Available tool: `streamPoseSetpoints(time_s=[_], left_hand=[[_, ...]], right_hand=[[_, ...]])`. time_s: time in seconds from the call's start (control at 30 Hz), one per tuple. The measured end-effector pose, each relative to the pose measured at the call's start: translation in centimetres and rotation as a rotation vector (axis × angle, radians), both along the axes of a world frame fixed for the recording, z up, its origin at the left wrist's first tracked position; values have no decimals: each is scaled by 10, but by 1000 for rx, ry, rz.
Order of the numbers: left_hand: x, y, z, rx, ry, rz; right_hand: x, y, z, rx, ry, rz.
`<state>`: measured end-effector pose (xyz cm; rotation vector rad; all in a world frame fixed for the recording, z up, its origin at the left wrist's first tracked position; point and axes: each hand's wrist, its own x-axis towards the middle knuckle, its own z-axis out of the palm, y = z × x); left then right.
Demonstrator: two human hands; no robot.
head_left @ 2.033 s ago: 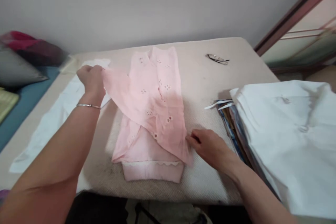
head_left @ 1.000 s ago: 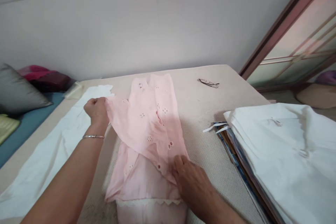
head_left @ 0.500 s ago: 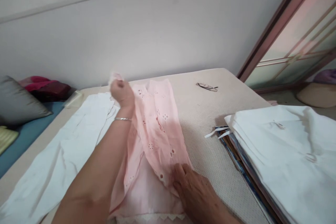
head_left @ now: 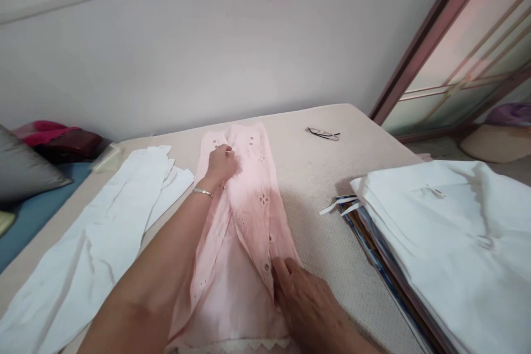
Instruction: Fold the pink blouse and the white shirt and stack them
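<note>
A pale pink garment (head_left: 251, 199) with cut-out eyelet flowers lies lengthwise before me, folded into a long strip with a zigzag-edged hem at the near end. My left hand (head_left: 223, 163), a silver bangle on its wrist, is closed on the cloth near the far end, its fingertips partly hidden. At the lower right edge, my right hand (head_left: 305, 296) grips the garment's layers between thumb and fingers. Left of the pink cloth lies a white garment (head_left: 95, 232), spread out long.
On the right rises a stack of folded clothes with a white garment (head_left: 448, 232) on top. Eyeglasses (head_left: 322, 134) rest on the beige mattress (head_left: 332, 177) near the wall (head_left: 232, 44). A grey cushion (head_left: 25, 171) sits at the far left.
My left hand has come down and to the right, bringing the raised bit of pink cloth onto the garment. My right hand stays at the lower right edge, its fingers slightly more tucked in.
</note>
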<state>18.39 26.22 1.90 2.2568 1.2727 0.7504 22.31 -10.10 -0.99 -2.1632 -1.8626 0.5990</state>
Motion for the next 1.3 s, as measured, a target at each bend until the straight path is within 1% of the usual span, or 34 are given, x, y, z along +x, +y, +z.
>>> streamPoseSetpoints(time_s=[0.03, 0.1, 0.17, 0.23, 0.3, 0.33, 0.37, 0.43, 0.47, 0.5, 0.53, 0.57, 0.67, 0.73, 0.83, 0.93, 1.0, 1.13, 1.23, 1.3], left_hand=[[-4, -8, -2, 52, 95, -65], [-12, -28, -11, 156, 312, -212], [-20, -46, -24, 193, 475, -297], [-27, -56, -32, 163, 555, -324], [-32, -53, -30, 109, 543, -350], [-33, -47, -26, 85, 498, -322], [-34, -40, -19, 55, 452, -247], [-33, -23, -4, -15, 400, -22], [-32, -15, 2, -55, 406, 80], [-30, -8, 7, -98, 432, 141], [-28, -3, 10, -143, 468, 153], [-25, 1, 10, -183, 499, 134], [-20, 6, 5, -274, 560, 73], [-19, 7, 2, -301, 581, 62], [-21, 7, 1, -298, 562, 49], [-27, 6, 2, -225, 485, 49], [-31, 3, 1, -157, 447, 55], [-34, -12, -6, -56, 506, 61], [-26, -20, -5, 133, 561, 86], [-11, -19, -1, 239, 535, 61]], right_hand=[[0, 0, 0, -5, 12, -1], [1, 0, 1, -8, 32, 4], [1, 0, 2, 2, 32, 3], [2, 1, 3, 14, 29, -4], [1, 1, 2, 20, 32, -6], [1, 1, 0, 23, 33, -8], [1, 1, -2, 29, 32, -9], [1, 0, -6, 56, 20, -16], [1, 0, -7, 67, 17, -17], [1, 1, -9, 75, 14, -16], [1, 1, -9, 81, 14, -17], [1, 2, -9, 80, 17, -18], [1, 3, -5, 59, 29, -20], [1, 3, -3, 54, 36, -14], [1, 1, -3, 76, 37, -19], [1, -2, -7, 90, 32, -28], [1, -3, -8, 87, 26, -27], [2, -1, -4, 78, 8, -22], [0, 0, -1, 62, -14, -9], [-2, 0, -1, 55, -46, -5]])
